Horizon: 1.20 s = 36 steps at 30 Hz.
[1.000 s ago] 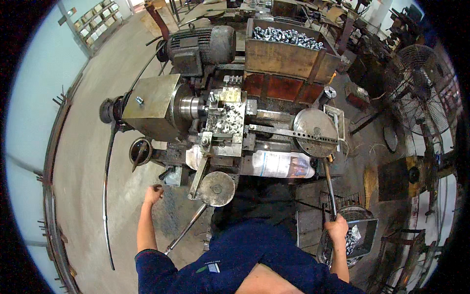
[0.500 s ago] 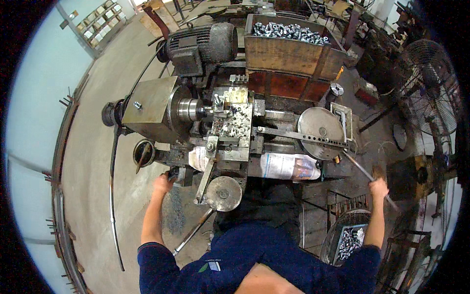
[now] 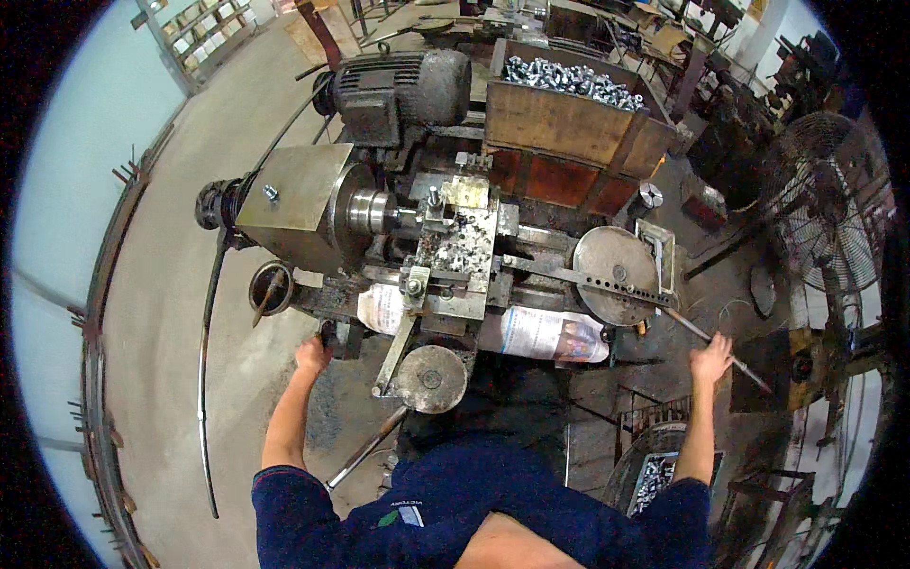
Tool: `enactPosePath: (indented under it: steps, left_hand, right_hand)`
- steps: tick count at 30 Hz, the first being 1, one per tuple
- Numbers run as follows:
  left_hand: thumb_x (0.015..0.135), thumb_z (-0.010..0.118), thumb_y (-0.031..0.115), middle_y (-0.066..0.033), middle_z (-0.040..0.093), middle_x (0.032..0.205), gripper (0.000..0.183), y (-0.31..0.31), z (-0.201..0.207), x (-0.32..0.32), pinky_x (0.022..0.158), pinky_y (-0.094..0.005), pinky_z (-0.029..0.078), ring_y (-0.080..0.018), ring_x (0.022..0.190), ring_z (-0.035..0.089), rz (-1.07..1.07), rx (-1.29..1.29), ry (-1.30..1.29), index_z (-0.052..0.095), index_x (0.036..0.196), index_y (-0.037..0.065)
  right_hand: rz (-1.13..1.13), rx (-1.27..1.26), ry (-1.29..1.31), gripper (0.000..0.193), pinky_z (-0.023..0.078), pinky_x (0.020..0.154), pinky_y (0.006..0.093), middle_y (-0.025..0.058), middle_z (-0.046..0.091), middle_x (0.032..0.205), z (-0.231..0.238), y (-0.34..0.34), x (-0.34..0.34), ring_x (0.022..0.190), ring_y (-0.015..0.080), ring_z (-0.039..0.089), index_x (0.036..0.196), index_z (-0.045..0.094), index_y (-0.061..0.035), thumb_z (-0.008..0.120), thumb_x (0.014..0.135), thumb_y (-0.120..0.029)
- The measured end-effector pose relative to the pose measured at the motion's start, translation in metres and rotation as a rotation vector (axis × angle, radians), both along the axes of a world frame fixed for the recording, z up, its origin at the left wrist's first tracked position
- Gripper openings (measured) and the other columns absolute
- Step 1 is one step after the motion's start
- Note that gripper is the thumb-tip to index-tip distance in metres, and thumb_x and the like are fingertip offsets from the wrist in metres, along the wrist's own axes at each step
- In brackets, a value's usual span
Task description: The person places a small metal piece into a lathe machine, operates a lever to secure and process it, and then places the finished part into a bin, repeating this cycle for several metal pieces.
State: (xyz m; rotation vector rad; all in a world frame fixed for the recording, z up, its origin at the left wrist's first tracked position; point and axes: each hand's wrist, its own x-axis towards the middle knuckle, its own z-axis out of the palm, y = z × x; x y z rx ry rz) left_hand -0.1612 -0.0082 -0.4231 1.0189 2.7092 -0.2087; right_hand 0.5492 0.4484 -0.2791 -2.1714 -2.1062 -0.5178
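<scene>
My right hand (image 3: pixel 711 358) is closed around a metal lever rod (image 3: pixel 687 327) that slants from a round steel disc (image 3: pixel 607 275) on the machine's right side. A flat bar with holes (image 3: pixel 588 280) crosses that disc. My left hand (image 3: pixel 313 356) is bent at a dark block (image 3: pixel 347 337) on the front left of the lathe; what its fingers hold is hidden. Between the hands, a chip-covered tool slide (image 3: pixel 460 242) faces the round spindle nose (image 3: pixel 370 211). A second disc (image 3: pixel 430 379) with a handle rod (image 3: pixel 368 449) stands close to my body.
Behind the lathe are an electric motor (image 3: pixel 403 90) and a wooden box (image 3: pixel 564 112) heaped with small metal parts. A pot with a brush (image 3: pixel 272 287) hangs at left. A crate of parts (image 3: pixel 654 484) lies by my right elbow; a caged fan (image 3: pixel 820 204) stands far right.
The right lever lies at a shallower angle, and my right hand on it has come a little nearer the disc. My left hand stays at the block. The whole view has shifted slightly.
</scene>
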Motion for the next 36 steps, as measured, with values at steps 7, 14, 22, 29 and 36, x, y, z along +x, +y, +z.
enactPosePath:
  steps: [7, 14, 22, 29, 36]
  left_hand:
    - [0.075, 0.061, 0.025, -0.0200, 0.062, 0.086, 0.041, -0.039, 0.026, -0.004, 0.064, -0.0376, 0.048, -0.0283, 0.074, 0.062, 0.030, 0.360, -0.439, 0.055, 0.106, -0.002]
    - [0.081, 0.056, 0.017, -0.0156, 0.064, 0.081, 0.033, -0.049, 0.237, -0.028, 0.065, -0.0330, 0.048, -0.0221, 0.070, 0.062, 0.091, 0.675, -0.105, 0.057, 0.111, 0.003]
    - [0.075, 0.061, 0.032, -0.0162, 0.061, 0.073, 0.033, -0.171, 0.191, -0.021, 0.065, -0.0396, 0.046, -0.0328, 0.068, 0.060, 0.654, 0.589, 0.199, 0.058, 0.090, 0.003]
    - [0.067, 0.068, 0.031, -0.0187, 0.060, 0.070, 0.038, -0.111, 0.216, 0.060, 0.066, -0.0434, 0.046, -0.0391, 0.072, 0.058, 0.580, 0.458, 0.279, 0.053, 0.085, 0.001]
    - [0.076, 0.060, 0.011, -0.0104, 0.057, 0.057, 0.029, -0.124, 0.211, 0.010, 0.049, -0.0305, 0.049, -0.0177, 0.050, 0.059, 0.443, 0.835, -0.437, 0.053, 0.097, -0.007]
  right_hand:
    - [0.773, 0.075, 0.548, 0.054, 0.033, 0.098, 0.0424, 0.0145, 0.055, 0.114, 0.089, -0.041, -0.175, 0.119, 0.0328, 0.041, 0.104, 0.059, -0.0052, 0.065, 0.052, -0.014]
    - [1.693, 0.106, 0.538, 0.043, 0.034, 0.095, 0.0471, 0.0150, 0.055, 0.104, 0.173, -0.117, -0.441, 0.114, 0.0355, 0.043, 0.089, 0.062, -0.0040, 0.064, 0.049, -0.019]
    - [1.436, -0.314, -0.127, 0.023, 0.035, 0.090, 0.0404, 0.0089, 0.064, 0.086, 0.155, -0.146, -0.548, 0.090, 0.0243, 0.056, 0.078, 0.068, -0.0127, 0.061, 0.059, -0.025]
    - [1.446, -0.290, 0.006, 0.024, 0.030, 0.100, 0.0414, 0.0148, 0.063, 0.076, 0.149, -0.146, -0.545, 0.088, 0.0284, 0.055, 0.067, 0.067, -0.0052, 0.060, 0.050, -0.021]
    - [1.461, -0.017, 0.165, 0.021, 0.034, 0.092, 0.0402, 0.0131, 0.061, 0.071, 0.202, -0.127, -0.492, 0.084, 0.0279, 0.054, 0.062, 0.066, -0.0074, 0.060, 0.051, -0.024]
